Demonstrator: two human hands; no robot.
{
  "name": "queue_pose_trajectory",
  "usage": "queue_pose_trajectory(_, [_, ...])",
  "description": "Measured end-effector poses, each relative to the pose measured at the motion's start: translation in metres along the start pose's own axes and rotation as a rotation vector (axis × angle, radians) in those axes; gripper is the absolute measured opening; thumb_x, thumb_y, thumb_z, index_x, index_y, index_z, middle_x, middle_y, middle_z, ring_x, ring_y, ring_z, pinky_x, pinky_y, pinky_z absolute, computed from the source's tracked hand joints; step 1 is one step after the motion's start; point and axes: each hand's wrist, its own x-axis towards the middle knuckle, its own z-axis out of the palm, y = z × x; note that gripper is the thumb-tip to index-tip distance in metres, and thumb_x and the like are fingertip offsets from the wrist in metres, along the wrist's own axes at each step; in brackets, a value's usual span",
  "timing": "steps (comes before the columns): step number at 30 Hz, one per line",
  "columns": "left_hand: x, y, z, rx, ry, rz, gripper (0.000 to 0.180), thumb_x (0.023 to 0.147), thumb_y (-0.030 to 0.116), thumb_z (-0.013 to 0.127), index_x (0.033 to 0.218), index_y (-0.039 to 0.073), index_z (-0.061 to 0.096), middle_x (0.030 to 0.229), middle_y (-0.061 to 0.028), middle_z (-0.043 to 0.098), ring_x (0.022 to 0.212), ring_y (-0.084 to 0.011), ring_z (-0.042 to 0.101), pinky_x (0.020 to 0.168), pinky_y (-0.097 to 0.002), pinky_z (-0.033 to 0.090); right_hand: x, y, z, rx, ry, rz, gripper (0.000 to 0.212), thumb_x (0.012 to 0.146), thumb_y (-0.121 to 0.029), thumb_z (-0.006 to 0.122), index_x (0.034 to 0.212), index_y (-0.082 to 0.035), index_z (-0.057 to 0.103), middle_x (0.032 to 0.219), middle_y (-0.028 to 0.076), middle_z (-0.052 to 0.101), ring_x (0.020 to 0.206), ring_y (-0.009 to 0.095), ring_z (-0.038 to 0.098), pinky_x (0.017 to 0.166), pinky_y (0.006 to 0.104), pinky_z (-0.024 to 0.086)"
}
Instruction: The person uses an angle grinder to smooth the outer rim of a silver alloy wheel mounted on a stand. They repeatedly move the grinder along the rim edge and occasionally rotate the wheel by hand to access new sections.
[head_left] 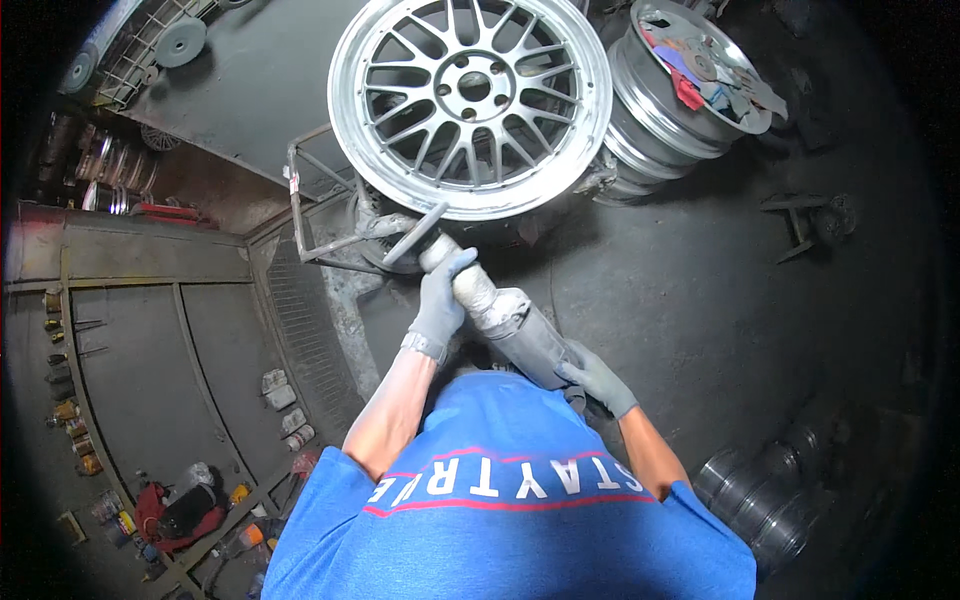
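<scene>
I watch left hand (pixel 440 305) fingers wrapped round front of grinder (pixel 530 345), right hand (pixel 595 380) fingers curled round rear: wide grip, likely for steadiness. Disc (pixel 416 233) beyond left fingers, angled near wheel (pixel 456 101).

- Spoked wheel (pixel 486 108), top centre: upper rim cut off by frame edge.
- Power tool (pixel 520 335), centre: rear end partly hidden by right hand (pixel 598 378).
- Left hand (pixel 438 308), centre: fingers largely hidden behind power tool.
- Blue shirt (pixel 520 535), bottom centre: cut off.
- Containers (pixel 82 428), far left: too small to identify.
</scene>
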Motion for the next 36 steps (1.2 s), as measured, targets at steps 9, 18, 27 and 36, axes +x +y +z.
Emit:
queue_pose_trajectory(9, [0.084,-0.084,0.136,-0.112,-0.090,-0.183,0.035,0.087,0.018,0.091,0.117,0.013,0.073,0.100,-0.0031,0.073,0.089,-0.0206,0.072,0.081,-0.0390,0.059,-0.067,-0.042,-0.107,0.219,0.172,0.044,0.065,0.113,-0.041,0.063,0.162,-0.001,0.048,0.145,0.016,0.064,0.126,0.022,0.064,0.109,0.0356,0.051])
queue_pose_trajectory(18, [0.139,-0.130,0.211,-0.269,-0.301,-0.157,0.017,0.102,0.025,0.077,0.107,0.014,0.066,0.086,-0.0069,0.071,0.075,-0.0251,0.072,0.072,-0.0453,0.064,-0.072,-0.109,-0.185,0.079,0.277,0.159,0.066,0.113,-0.047,0.062,0.161,-0.005,0.044,0.106,0.008,0.066,0.068,0.011,0.060,0.059,0.0286,0.052])
queue_pose_trajectory(27, [0.113,-0.120,0.181,-0.147,-0.260,-0.151,0.026,0.099,0.032,0.080,0.108,0.010,0.068,0.089,-0.0106,0.073,0.077,-0.0269,0.073,0.075,-0.0452,0.064,-0.075,-0.093,-0.128,0.039,0.338,0.169,0.069,0.114,-0.043,0.060,0.165,-0.001,0.041,0.129,0.014,0.066,0.095,0.018,0.067,0.080,0.0325,0.057])
queue_pose_trajectory(36, [0.076,-0.061,0.089,0.116,-0.159,-0.162,0.032,0.094,0.028,0.088,0.109,0.006,0.070,0.091,-0.0085,0.073,0.077,-0.0231,0.073,0.071,-0.0400,0.062,-0.054,-0.027,0.017,0.352,0.354,0.047,0.064,0.116,-0.039,0.057,0.163,0.003,0.047,0.159,0.019,0.057,0.144,0.026,0.055,0.122,0.0386,0.042])
